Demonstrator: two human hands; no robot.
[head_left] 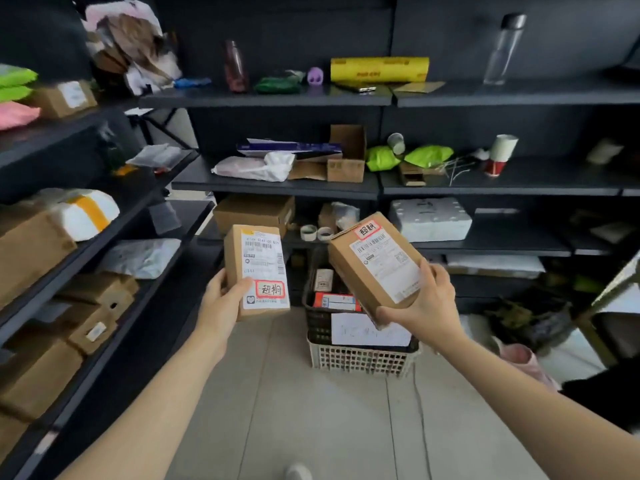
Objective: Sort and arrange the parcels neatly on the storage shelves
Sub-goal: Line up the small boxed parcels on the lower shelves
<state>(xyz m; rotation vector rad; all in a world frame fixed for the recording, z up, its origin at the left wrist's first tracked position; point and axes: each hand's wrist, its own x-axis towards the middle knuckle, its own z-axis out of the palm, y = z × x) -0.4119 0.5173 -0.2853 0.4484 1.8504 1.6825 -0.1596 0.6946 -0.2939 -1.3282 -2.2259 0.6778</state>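
The left-hand parcel (256, 268), a small brown carton with a white shipping label and a red-edged sticker, stands upright in the air above the floor. The left hand (221, 299) grips its lower left corner: the thumb lies across the front beside the sticker, and the other fingers are hidden behind the carton. The right-hand parcel (375, 261), a similar carton with the same kind of sticker, is tilted, its top leaning left. The right hand (426, 303) holds its lower right end, thumb on the upper edge and fingers curled under the bottom corner. The two parcels are held apart, with a plastic basket (360, 358) on the tiled floor below and between them, more parcels inside it. Dark shelves (277, 188) rise behind and along the left, loaded with cartons, mailer bags and a white foam box (431, 218).
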